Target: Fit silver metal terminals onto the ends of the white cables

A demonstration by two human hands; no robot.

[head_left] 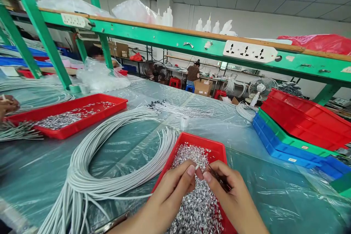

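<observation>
We held the white tip [196, 167] of a thin cable in the left hand [175, 186], thumb and forefinger pinched narrow on it. In the right hand [230, 186] we kept a dark, slender tool [224, 183] under curled fingers, the thumb and forefinger nearly meeting just beside the cable's tip; we could not tell whether they touched it. Both hands hung over a red plastic tray [219, 150], oblong and shallow with smooth walls, where small metal pieces [197, 208] lay in a bright, crumpled-looking heap.

Left of the tray we had a thick coil [123, 186] of pale grey cable, smooth and round in section, looped into a ring with loose strands fanning toward us. Beyond it lay a straighter bundle [183, 109] with black ends, near a small, pale, cylindrical roll [184, 121]. Clear, wrinkled sheeting [274, 190] covered the green tabletop in glossy creases. Farther left, a co-worker's hand [8, 106] showed beside a second red tray [68, 131] of metal bits. On our right leaned a stack of plastic bins [307, 120], red over green over blue.
</observation>
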